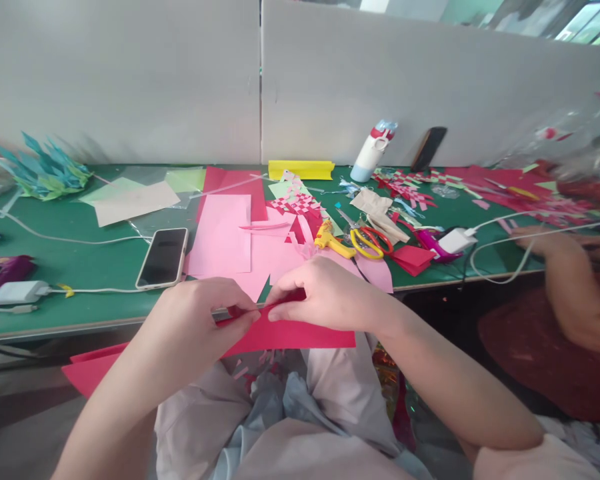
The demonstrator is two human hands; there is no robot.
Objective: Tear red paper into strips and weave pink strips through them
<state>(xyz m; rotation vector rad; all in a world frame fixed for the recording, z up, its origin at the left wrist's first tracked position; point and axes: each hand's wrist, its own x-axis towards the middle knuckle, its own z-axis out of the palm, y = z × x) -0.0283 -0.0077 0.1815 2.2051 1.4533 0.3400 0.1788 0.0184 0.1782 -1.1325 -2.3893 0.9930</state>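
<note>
A long sheet of red paper (300,333) is stretched over my lap, just in front of the table edge. My left hand (207,313) pinches its upper edge between thumb and fingers. Close beside it, my right hand (320,297) pinches the same edge, which looks folded over there. Part of the red paper passes behind my left forearm and shows again at the lower left. On the table just beyond my hands lie pink paper sheets (225,233) and a darker red sheet (230,180).
A phone (163,259) lies left of the paper. Yellow-handled scissors (366,243), a yellow glue gun (333,240) and woven paper strips (300,203) sit to the right. A bottle (373,152) stands by the partition. White cables cross both sides. Another person's arm (570,280) rests at right.
</note>
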